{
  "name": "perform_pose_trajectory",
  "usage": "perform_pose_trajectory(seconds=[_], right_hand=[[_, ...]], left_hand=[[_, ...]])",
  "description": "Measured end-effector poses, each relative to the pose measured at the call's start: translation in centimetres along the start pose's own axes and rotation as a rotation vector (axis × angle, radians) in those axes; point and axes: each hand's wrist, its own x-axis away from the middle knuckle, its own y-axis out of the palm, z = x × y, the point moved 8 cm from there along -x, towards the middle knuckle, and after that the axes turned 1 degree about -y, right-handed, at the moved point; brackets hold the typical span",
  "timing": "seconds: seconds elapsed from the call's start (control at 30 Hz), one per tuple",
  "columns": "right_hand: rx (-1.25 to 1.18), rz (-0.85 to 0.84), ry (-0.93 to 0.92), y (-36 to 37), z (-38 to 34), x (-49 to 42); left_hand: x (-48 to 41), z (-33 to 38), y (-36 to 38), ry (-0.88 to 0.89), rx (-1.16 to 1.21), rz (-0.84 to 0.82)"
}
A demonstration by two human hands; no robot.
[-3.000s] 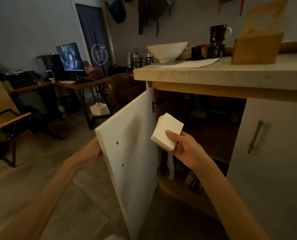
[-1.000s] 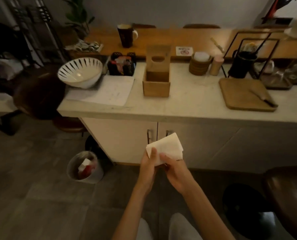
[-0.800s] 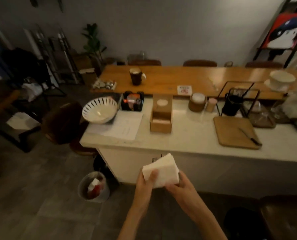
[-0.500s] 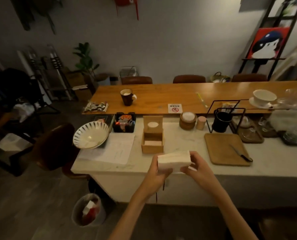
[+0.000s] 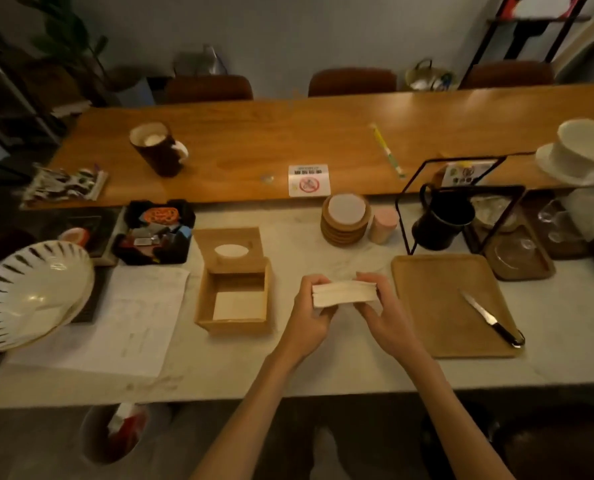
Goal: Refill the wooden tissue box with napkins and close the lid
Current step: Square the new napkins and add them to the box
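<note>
The wooden tissue box [image 5: 234, 326] stands open on the pale counter, a few white napkins [image 5: 237, 305] lying flat at its bottom. Its hinged lid [image 5: 229, 249], with an oval slot, stands upright at the back. Just right of the box, above the counter, I hold a stack of white napkins [image 5: 343, 296] edge-on between both hands. My left hand [image 5: 310, 318] grips the stack's left end and my right hand [image 5: 380, 313] grips the right end.
A striped white bowl [image 5: 29, 292] and paper sheets [image 5: 129, 320] lie left of the box. A wooden tray [image 5: 437, 306] with a knife [image 5: 489, 318] sits to the right. Coasters [image 5: 346, 220], a black caddy [image 5: 155, 233] and a black mug [image 5: 441, 220] stand behind.
I took the napkins from the cabinet, stood up and came to the counter. Both hands now hold the stack, which has moved over the counter beside the open box.
</note>
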Motion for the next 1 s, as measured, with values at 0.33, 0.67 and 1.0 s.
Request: perform_pose_trajectory(seconds=[0.33, 0.67, 1.0], right_hand=[[-0.142, 0.051, 0.003, 3.1, 3.8, -3.0], [-0.178, 0.151, -0.038, 3.8, 4.7, -3.3], [-0.157, 0.012, 0.071, 2.6, 7.1, -3.3]], left_hand=[[-4.2, -4.0, 0.0, 0.06, 0.065, -0.008], [-4.2, -3.9, -0.7, 0.121, 0.055, 0.093], [-4.4, -5.3, 0.3, 0.039, 0.053, -0.016]])
